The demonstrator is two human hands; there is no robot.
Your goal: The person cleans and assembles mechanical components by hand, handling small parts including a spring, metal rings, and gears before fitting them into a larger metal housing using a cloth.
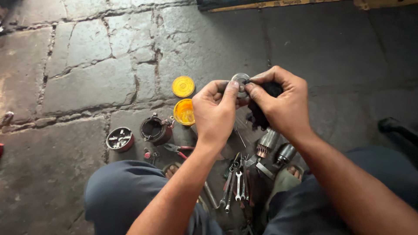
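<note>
While I watch through the head camera, looking down past two bent knees in dark trousers, a cluster of small spanners (235, 185) lies nearest on the stone floor (87, 82); I count roughly four, though they overlap. Just beside them rest two metal motor parts (275, 148), one showing copper. Red-handled pliers (179, 149) lie to the left.

Above these, both hands meet at mid-frame. The left hand (215, 114) pinches a small round metal ring (240, 80) between thumb and fingertips, its grip clenched on the rim. The right hand (283, 102) is closed on a black cloth (261, 114), with fingertips pressed to the ring's other edge. The ring sits raised in the air, between the two hands.

I judge the step in hand to be wiping the ring clean. The next move, I think, calls for turning the ring against the cloth while the left pinch stays firm.

Farther out sit one dark cylindrical housing (155, 129), one round cap holding small bits (119, 139), one open yellow tub (184, 112), and beyond it one yellow lid (183, 86).
</note>
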